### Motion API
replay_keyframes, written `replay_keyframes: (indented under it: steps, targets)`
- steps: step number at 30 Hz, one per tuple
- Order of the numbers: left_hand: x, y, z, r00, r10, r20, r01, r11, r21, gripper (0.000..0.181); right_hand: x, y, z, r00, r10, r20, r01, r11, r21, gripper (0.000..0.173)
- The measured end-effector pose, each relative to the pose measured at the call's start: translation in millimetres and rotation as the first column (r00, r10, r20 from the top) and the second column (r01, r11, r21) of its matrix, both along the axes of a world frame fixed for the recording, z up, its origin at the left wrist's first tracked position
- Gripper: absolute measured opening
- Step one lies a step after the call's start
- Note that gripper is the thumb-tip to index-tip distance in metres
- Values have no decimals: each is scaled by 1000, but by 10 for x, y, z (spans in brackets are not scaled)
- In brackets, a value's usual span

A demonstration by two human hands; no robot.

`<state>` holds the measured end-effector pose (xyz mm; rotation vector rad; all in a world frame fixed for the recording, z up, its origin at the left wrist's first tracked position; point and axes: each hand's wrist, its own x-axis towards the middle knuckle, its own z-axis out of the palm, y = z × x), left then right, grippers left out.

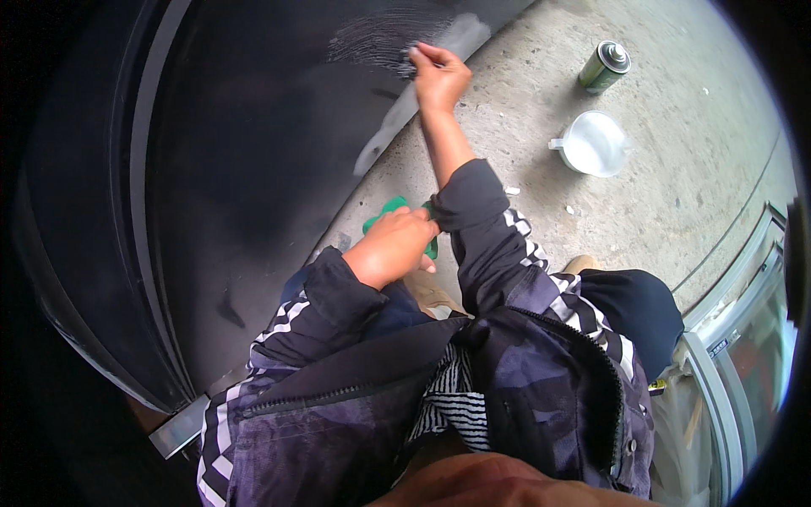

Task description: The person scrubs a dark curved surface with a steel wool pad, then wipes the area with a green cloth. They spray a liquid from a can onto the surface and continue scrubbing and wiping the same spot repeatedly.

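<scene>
My right hand (pixel 440 76) is at the lower edge of a black, smooth panel (pixel 253 146), with its fingertips pinched on a small dark, whitish-flecked piece that I cannot identify. Fine curved whitish streaks (pixel 374 38) fan out over the panel beside it, and grey-white patches (pixel 469 35) lie along the panel's edge. Closer to my body, my left hand (pixel 396 244) holds a green cloth (pixel 393 206), bunched under its palm and fingers, near my right sleeve. Part of the cloth is hidden by that hand.
On the concrete floor (pixel 532 82) to the right stand a spray can (pixel 605 66) and a white plastic jug (pixel 592 144). Small white scraps lie near them. Metal-framed glass (pixel 728 361) is at the lower right. A metal bar (pixel 179 424) sits at the lower left.
</scene>
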<state>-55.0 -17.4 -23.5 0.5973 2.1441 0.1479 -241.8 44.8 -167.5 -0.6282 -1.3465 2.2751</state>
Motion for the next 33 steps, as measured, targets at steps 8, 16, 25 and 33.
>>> replay_keyframes:
  steps: [8,16,25,33]
  targets:
    - [104,-184,-130,998,57,-19,-55,994,90,54,242,-275,432,995,34,-95,-26,996,85,13]
    - [124,-232,-119,998,32,-55,-31,999,16,55,280,-362,352,989,96,-114,-90,994,60,16]
    - [71,-217,-128,999,36,-24,-37,999,-27,56,265,-321,131,995,52,-88,-36,983,181,14]
    - [32,-161,-85,998,65,-26,-66,997,-35,58,55,-154,82,995,-45,-92,59,986,156,9]
